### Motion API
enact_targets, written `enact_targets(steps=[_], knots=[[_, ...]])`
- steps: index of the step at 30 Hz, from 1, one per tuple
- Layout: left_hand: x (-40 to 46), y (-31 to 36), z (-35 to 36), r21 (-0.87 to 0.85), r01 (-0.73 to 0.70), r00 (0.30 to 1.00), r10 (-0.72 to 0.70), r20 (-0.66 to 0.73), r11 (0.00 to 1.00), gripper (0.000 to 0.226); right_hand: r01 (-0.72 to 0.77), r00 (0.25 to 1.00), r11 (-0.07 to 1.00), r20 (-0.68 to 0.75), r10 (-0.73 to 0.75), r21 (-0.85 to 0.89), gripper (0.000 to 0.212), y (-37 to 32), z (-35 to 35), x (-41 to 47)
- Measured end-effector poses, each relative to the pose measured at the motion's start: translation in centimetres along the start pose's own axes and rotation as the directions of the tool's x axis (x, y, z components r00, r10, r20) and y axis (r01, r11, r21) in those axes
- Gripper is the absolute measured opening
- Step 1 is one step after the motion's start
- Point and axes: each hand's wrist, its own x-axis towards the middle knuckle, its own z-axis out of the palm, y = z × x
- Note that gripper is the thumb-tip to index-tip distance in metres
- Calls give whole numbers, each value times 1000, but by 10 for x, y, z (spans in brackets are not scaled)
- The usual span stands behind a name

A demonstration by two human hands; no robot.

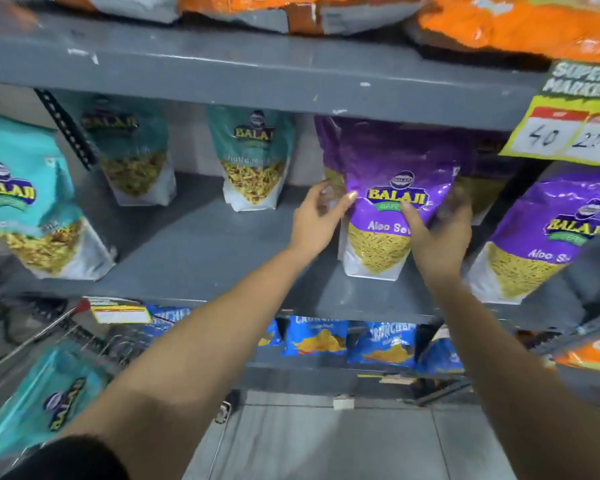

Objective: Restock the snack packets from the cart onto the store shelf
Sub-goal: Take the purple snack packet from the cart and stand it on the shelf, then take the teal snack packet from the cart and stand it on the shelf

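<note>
A purple Aloo Sev packet [392,188] stands upright on the grey middle shelf [194,251]. My right hand [437,233] grips its right side, thumb across the front. My left hand [317,216] touches its left edge with the fingers spread. More purple packets stand right behind it, and another purple packet [534,237] leans at the right. Teal packets [253,157] stand further left on the same shelf. The wire cart [45,337] at the lower left holds a teal packet [45,396].
Orange bags [520,22] lie on the top shelf. A yellow price tag [568,126] hangs from the upper shelf edge at the right. Blue snack packets [381,344] fill the shelf below. Grey floor tiles [326,441] lie between the cart and the shelving.
</note>
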Motion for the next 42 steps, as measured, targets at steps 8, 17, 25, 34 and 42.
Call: enact_targets(steps=[8,17,25,34,42], knots=[[-150,-79,-201,39,126,960,-112,-257,991,13,180,956,980,218,-195,87,16,-56,104,-184],[-300,-237,-407,-320,851,362,-906,-218,417,37,419,47,897,990,135,-142,31,-49,304,-380],[-284,-295,-429,-132,598,486,-488,-725,791,26,-118,-80,938,945,318,-326,87,-1,437,-439],[-275,-199,-443,93,410,635,-211,-743,907,35,-301,164,944,968,189,-133,23,-71,355,-413],[-237,-29,-412,643,-24,950,217,-223,766,52,-441,565,868,822,70,229,21,-156,206,-324]])
